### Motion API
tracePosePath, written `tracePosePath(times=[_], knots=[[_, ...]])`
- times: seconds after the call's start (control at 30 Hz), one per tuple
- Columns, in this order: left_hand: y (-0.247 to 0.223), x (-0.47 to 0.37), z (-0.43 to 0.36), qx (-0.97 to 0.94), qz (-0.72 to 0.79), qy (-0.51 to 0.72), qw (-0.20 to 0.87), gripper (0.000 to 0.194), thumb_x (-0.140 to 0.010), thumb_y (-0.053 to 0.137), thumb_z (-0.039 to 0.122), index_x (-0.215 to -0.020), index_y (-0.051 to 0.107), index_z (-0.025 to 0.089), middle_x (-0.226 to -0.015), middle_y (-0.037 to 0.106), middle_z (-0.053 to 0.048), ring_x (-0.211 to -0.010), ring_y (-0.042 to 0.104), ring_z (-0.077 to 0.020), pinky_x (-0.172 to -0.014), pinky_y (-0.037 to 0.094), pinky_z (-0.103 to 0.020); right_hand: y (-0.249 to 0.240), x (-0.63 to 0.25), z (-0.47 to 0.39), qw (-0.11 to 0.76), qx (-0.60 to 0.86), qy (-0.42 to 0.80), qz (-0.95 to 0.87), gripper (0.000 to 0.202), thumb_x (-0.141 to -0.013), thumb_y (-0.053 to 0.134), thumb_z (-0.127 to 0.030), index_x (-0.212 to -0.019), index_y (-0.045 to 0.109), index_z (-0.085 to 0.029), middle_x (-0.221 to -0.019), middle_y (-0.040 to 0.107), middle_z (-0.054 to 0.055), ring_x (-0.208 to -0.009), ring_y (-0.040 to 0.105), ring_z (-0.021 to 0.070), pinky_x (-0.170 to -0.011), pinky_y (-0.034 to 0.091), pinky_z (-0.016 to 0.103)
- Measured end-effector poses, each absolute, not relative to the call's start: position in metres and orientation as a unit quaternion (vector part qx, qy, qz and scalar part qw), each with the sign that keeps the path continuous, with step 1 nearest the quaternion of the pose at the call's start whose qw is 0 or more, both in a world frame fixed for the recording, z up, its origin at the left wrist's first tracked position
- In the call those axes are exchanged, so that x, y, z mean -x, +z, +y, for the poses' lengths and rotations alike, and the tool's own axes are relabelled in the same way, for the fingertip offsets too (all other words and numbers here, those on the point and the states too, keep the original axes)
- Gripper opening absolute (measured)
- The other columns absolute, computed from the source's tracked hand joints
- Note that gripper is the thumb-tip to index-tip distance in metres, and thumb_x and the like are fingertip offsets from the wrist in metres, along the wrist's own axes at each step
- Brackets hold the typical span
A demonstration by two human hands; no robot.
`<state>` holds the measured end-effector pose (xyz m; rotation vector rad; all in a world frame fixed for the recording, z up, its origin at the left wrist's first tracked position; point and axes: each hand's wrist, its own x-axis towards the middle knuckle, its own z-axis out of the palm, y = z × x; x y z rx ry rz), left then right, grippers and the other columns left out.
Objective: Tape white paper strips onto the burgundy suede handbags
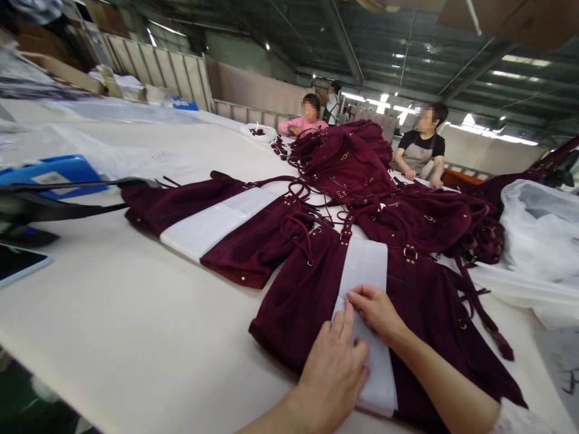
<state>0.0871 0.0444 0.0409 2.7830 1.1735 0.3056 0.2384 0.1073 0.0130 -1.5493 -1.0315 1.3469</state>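
Broad white worktable (136, 313) beneath a metal roof. At five o'clock, a burgundy fabric bag with brass buckles (296, 304) wears a smooth white band (367, 262). The left hand (333, 369) presses the band, fingers unclenched; the right hand (376, 312) closes thumb and forefinger there, perhaps pinching its edge. Matching banded bag (248, 244) at ten.

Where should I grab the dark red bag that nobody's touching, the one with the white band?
I'd grip the bag at the middle of its near edge, fingers underneath, thumb on the white band. It looks soft and lies flat, with that edge towards you.
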Motion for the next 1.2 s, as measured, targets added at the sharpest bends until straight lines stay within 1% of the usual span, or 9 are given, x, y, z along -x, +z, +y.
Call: tracePosePath(times=[0.13,0.3,0.43,0.5,0.6,0.67,0.93,1.1,1.2], knots=[[0.048,-0.085,0.049,-0.923,0.369,0.069,0.084,0.028,-0.091,0.05,0.041,-0.103,0.059,0.017,-0.12,0.052,-0.017,-0.112,0.045,-0.0311,-0.088,0.042,-0.048,0.011,-0.241,0.108,0.422,0.611,0.533,-0.406,0.031,-0.069,0.072,-0.044,-0.077,0.063,-0.015,-0.069,0.067,0.002,-0.043,0.035,0.0037,-0.04,0.019,0.019],[0.045,-0.084,0.048,-0.921,0.371,0.08,0.093,0.027,-0.091,0.049,0.039,-0.104,0.058,0.018,-0.122,0.049,-0.016,-0.113,0.044,-0.0308,-0.09,0.042,-0.048,0.026,-0.252,0.107,0.415,0.568,0.627,-0.335,0.036,-0.064,0.077,-0.043,-0.078,0.057,-0.016,-0.069,0.061,-0.003,-0.039,0.021,0.0003,-0.036,0.008,0.018],[0.043,-0.084,0.045,-0.911,0.385,0.096,0.113,0.023,-0.089,0.055,0.038,-0.101,0.06,0.019,-0.124,0.047,-0.014,-0.112,0.045,-0.0302,-0.09,0.043,-0.047,0.041,-0.263,0.099,0.366,0.506,0.72,-0.303,0.036,-0.061,0.081,-0.034,-0.077,0.055,-0.014,-0.07,0.058,-0.002,-0.041,0.019,-0.0007,-0.036,0.007,0.016],[0.042,-0.085,0.044,-0.906,0.393,0.097,0.119,0.023,-0.087,0.057,0.037,-0.1,0.06,0.018,-0.128,0.044,-0.014,-0.113,0.044,-0.0308,-0.092,0.043,-0.047,0.042,-0.264,0.097,0.389,0.486,0.727,-0.29,0.035,-0.063,0.082,-0.032,-0.077,0.055,-0.015,-0.071,0.06,-0.001,-0.041,0.019,-0.0009,-0.035,0.008,0.015],[0.042,-0.085,0.045,-0.905,0.398,0.092,0.122,0.025,-0.087,0.057,0.038,-0.101,0.06,0.018,-0.132,0.041,-0.016,-0.114,0.045,-0.0315,-0.093,0.043,-0.048,0.038,-0.26,0.102,0.464,0.507,0.664,-0.295,0.037,-0.063,0.083,-0.035,-0.077,0.054,-0.016,-0.074,0.064,0.0,-0.04,0.02,-0.0009,-0.035,0.01,0.015],[0.041,-0.084,0.045,-0.905,0.397,0.091,0.122,0.026,-0.088,0.056,0.039,-0.102,0.06,0.018,-0.135,0.039,-0.016,-0.114,0.045,-0.0317,-0.093,0.043,-0.049,0.033,-0.258,0.108,0.477,0.527,0.631,-0.311,0.038,-0.063,0.082,-0.039,-0.077,0.054,-0.016,-0.075,0.065,0.001,-0.039,0.021,-0.0006,-0.035,0.01,0.015],[0.046,-0.082,0.048,-0.913,0.381,0.081,0.119,0.026,-0.091,0.05,0.038,-0.102,0.059,0.017,-0.13,0.044,-0.017,-0.111,0.046,-0.0311,-0.091,0.043,-0.049,0.021,-0.255,0.121,0.435,0.583,0.523,-0.444,0.039,-0.071,0.068,-0.053,-0.082,0.06,-0.016,-0.079,0.066,0.002,-0.04,0.027,0.0022,-0.036,0.013,0.019],[0.05,-0.081,0.053,-0.912,0.376,0.085,0.142,0.024,-0.085,0.056,0.037,-0.101,0.057,0.018,-0.146,0.03,-0.015,-0.117,0.043,-0.0325,-0.093,0.042,-0.051,0.011,-0.256,0.125,0.403,0.619,0.421,-0.526,0.035,-0.077,0.06,-0.051,-0.081,0.064,-0.017,-0.07,0.063,0.0,-0.047,0.037,0.0072,-0.042,0.025,0.021],[0.048,-0.081,0.056,-0.914,0.369,0.072,0.152,0.029,-0.084,0.058,0.038,-0.105,0.055,0.019,-0.149,0.028,-0.016,-0.125,0.038,-0.0349,-0.097,0.039,-0.053,0.007,-0.257,0.13,0.396,0.63,0.366,-0.559,0.028,-0.077,0.06,-0.045,-0.077,0.066,-0.018,-0.065,0.06,-0.001,-0.054,0.045,0.0111,-0.05,0.033,0.023]])
